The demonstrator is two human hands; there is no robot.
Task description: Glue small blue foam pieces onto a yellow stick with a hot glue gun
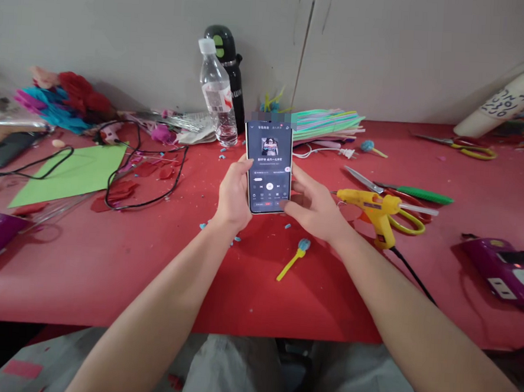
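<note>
A phone (270, 167) stands nearly upright above the red table, its lit dark screen facing me with a small picture and playback buttons. My left hand (236, 194) grips its left edge, thumb along the side. Around the lower right edge, my right hand (312, 202) is closed on the same phone, its thumb by the bottom corner of the screen. Below the phone, a small blue flower with a yellow stem (294, 259) lies on the table. Right of my right hand rests a yellow glue gun (372, 208).
Scissors (363, 180) and a green-handled tool (424, 194) lie behind the glue gun. A plastic bottle (217, 95), a black flask (236, 82) and pipe cleaners (326, 124) line the back. Purple power strips (503, 273) flank the red table (127, 282); a green sheet (74, 173) lies left.
</note>
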